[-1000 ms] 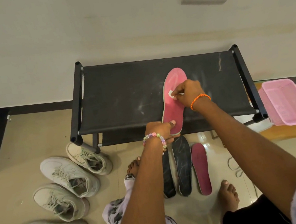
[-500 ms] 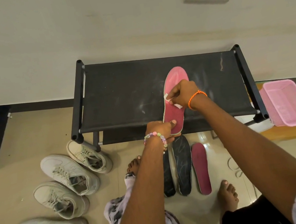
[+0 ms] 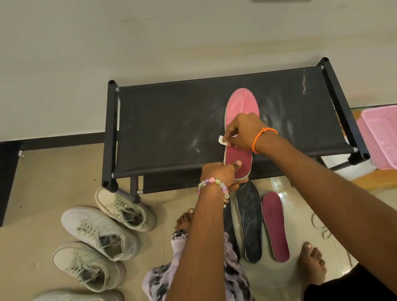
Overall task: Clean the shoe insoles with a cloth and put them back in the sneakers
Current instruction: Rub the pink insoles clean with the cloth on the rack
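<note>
White sneakers [image 3: 97, 255] sit on the tan floor [image 3: 21, 249] at the left, four of them in a loose line, all with laces up and open tops. Next comes a black table [image 3: 163, 129] with a dusty cloth top, standing against the pale wall. A pink insole [image 3: 240, 115] lies on the table, toe end pointing to the wall and heel end hanging over the front edge. The left hand [image 3: 221, 174], with a bead bracelet on its wrist, has its grip closed on the heel end, thumb on top and fingers under. The right hand [image 3: 243, 132], with an orange band on its wrist, presses on the middle of the insole, and its grip is pinched on a small white cloth [image 3: 222, 140] that pokes out at the left side of the fingers. On the floor below the hands lie more insoles: a dark one [image 3: 251, 219] with pale scribbly marks, a dark pink one [image 3: 275, 226] just beside it on the right, and another dark one mostly hidden behind the left arm. Bare feet stand near them. At the far right a pink basket [image 3: 396, 136] sits just beside the table.
</note>
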